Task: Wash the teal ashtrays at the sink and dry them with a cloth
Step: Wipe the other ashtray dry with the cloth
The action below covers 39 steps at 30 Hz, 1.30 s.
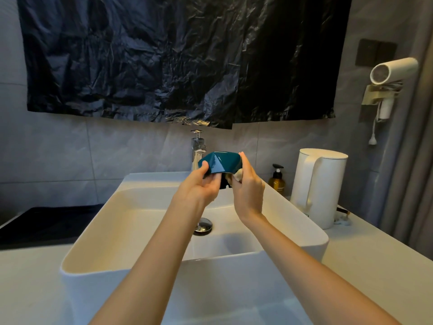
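A glossy teal faceted ashtray (pixel 220 163) is held up over the back of the white sink (pixel 150 214), just in front of the chrome tap (pixel 198 148). My left hand (pixel 201 186) grips its left side, thumb on the outer face and fingers underneath. My right hand (pixel 247 188) holds its right side, with a fingertip on the top edge. A small pale cloth or sponge (pixel 237 177) is bunched in the right hand against the ashtray's underside. No water runs from the tap.
A white kettle (pixel 316 186) and an amber pump bottle (pixel 277 180) stand on the counter to the right of the sink. A dark mat (pixel 46 221) lies at the left. The chrome drain (pixel 203 226) sits mid-basin. Black plastic sheet covers the wall above; a hairdryer (pixel 391 71) hangs at the right.
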Each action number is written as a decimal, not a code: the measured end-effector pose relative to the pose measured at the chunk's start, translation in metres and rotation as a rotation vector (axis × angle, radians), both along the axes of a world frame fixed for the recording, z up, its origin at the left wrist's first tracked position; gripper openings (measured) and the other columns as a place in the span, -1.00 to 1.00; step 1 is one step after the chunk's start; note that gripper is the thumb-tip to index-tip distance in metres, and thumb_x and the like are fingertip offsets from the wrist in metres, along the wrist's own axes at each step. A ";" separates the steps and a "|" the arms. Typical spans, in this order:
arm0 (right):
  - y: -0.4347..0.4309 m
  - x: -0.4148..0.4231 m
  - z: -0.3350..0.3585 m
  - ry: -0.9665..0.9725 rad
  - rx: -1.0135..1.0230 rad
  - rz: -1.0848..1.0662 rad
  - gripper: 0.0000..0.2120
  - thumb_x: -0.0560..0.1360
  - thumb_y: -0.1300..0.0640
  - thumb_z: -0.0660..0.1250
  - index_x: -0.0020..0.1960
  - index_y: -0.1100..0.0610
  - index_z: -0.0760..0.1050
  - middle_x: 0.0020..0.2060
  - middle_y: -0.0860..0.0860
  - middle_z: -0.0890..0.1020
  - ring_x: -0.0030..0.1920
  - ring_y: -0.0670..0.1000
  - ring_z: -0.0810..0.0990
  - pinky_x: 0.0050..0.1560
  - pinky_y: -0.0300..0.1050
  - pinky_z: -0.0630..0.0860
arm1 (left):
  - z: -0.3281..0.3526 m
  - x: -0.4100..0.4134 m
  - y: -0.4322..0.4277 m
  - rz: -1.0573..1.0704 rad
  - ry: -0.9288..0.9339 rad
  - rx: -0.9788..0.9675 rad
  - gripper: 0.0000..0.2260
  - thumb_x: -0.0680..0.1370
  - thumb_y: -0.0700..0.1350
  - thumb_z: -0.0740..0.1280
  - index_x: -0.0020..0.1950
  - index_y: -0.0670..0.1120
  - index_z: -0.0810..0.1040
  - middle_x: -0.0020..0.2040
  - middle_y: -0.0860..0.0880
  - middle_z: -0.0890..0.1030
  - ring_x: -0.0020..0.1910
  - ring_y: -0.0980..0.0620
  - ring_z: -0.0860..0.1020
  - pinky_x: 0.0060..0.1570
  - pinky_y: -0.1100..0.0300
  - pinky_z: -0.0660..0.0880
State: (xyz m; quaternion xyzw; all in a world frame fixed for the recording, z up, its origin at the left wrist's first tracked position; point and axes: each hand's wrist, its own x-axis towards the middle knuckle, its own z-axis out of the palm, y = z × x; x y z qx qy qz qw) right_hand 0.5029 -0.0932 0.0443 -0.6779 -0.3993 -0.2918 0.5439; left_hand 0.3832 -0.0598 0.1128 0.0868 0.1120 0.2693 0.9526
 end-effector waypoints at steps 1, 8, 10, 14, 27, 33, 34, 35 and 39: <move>-0.001 -0.001 0.000 0.005 -0.032 0.017 -0.36 0.49 0.24 0.41 0.50 0.15 0.23 0.19 0.13 0.60 0.13 0.08 0.61 0.09 -0.07 0.57 | 0.001 -0.001 0.000 0.020 -0.008 0.009 -0.73 0.57 -0.22 0.28 0.23 -0.31 0.42 0.22 -0.25 0.55 0.26 -0.16 0.50 0.27 0.08 0.42; -0.023 0.004 0.007 0.174 -0.453 0.515 -0.49 0.57 0.34 0.24 0.35 0.06 0.04 0.51 0.07 0.19 0.30 -0.05 0.43 0.23 -0.14 0.48 | -0.003 -0.007 0.018 0.210 0.191 0.414 -0.73 0.59 -0.18 0.26 0.25 -0.26 0.43 0.20 -0.24 0.57 0.19 -0.08 0.55 0.18 0.10 0.48; -0.030 0.003 0.012 0.221 -0.379 0.535 -0.62 0.56 0.35 0.24 0.13 0.05 0.09 0.54 0.10 0.09 0.41 -0.01 0.31 0.31 -0.07 0.43 | -0.008 -0.012 0.026 0.241 0.231 0.530 -0.71 0.58 -0.19 0.27 0.27 -0.26 0.43 0.10 -0.20 0.61 0.11 -0.06 0.58 0.08 0.12 0.50; -0.044 -0.001 0.031 0.111 -0.132 0.327 -0.76 0.44 0.23 0.46 -0.01 0.07 0.42 0.33 0.03 0.42 0.24 -0.09 0.41 0.15 -0.40 0.39 | -0.011 -0.023 0.032 0.239 0.377 0.818 -0.75 0.57 -0.15 0.30 0.20 -0.23 0.48 0.09 -0.16 0.61 0.07 -0.01 0.59 -0.11 0.24 0.56; -0.028 -0.032 0.029 -0.304 -0.424 0.412 -0.58 0.61 0.25 0.18 0.47 0.15 0.31 0.49 0.04 0.25 0.47 0.00 0.24 0.44 -0.10 0.31 | -0.029 -0.032 0.029 0.278 0.587 1.388 -0.77 0.54 -0.08 0.32 0.17 -0.11 0.51 0.04 -0.07 0.64 0.09 -0.04 0.58 0.02 0.15 0.52; -0.017 -0.041 0.050 -0.259 -0.354 0.396 -0.65 0.62 0.25 0.14 0.36 0.04 0.43 0.28 0.10 0.41 0.19 -0.07 0.31 0.25 -0.21 0.33 | -0.036 -0.033 0.030 0.257 0.596 1.453 -0.84 0.55 -0.13 0.32 0.13 -0.02 0.49 0.03 0.02 0.62 0.05 0.04 0.56 -0.07 0.25 0.51; -0.020 -0.042 0.046 -0.319 -0.347 0.373 -0.65 0.60 0.29 0.17 0.33 0.05 0.45 0.22 0.09 0.48 0.17 -0.05 0.36 0.19 -0.20 0.38 | -0.037 -0.034 0.029 0.267 0.605 1.448 -0.86 0.55 -0.13 0.33 0.11 -0.03 0.51 0.02 -0.01 0.62 0.05 0.01 0.56 -0.05 0.21 0.51; -0.023 -0.041 0.041 -0.397 -0.337 0.358 -0.68 0.57 0.33 0.20 0.27 0.09 0.48 0.16 0.10 0.54 0.15 0.00 0.41 0.14 -0.18 0.42 | -0.038 -0.034 0.030 0.274 0.614 1.445 -0.86 0.55 -0.14 0.33 0.10 -0.05 0.52 0.02 -0.04 0.63 0.04 -0.01 0.56 -0.05 0.18 0.51; -0.025 -0.031 0.035 -0.477 -0.368 0.329 -0.77 0.56 0.34 0.24 0.16 0.21 0.57 0.19 0.13 0.58 0.21 0.10 0.49 0.21 -0.12 0.42 | -0.046 -0.035 0.027 0.258 0.606 1.483 -0.82 0.56 -0.16 0.32 0.15 -0.09 0.50 0.01 -0.05 0.62 -0.01 0.03 0.56 -0.16 0.29 0.47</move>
